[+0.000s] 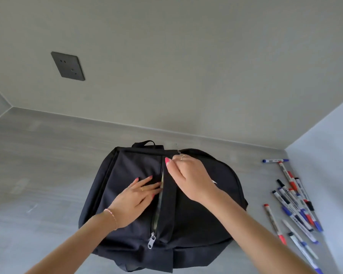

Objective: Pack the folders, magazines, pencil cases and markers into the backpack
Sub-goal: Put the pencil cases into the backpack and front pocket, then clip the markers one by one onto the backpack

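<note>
A black backpack [196,198] lies on the grey tabletop [38,175]. The left hand [135,196] presses flat, fingers straight, beside its part-open zipper [151,240]; the right hand [188,175] pinches the flap edge. Markers [293,202] (red, blue, black caps) lie scattered well to the right.

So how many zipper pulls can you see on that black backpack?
2: one silver pull at the slit's near end, a smaller pull at the far end by the right hand. Others may be hidden.
</note>
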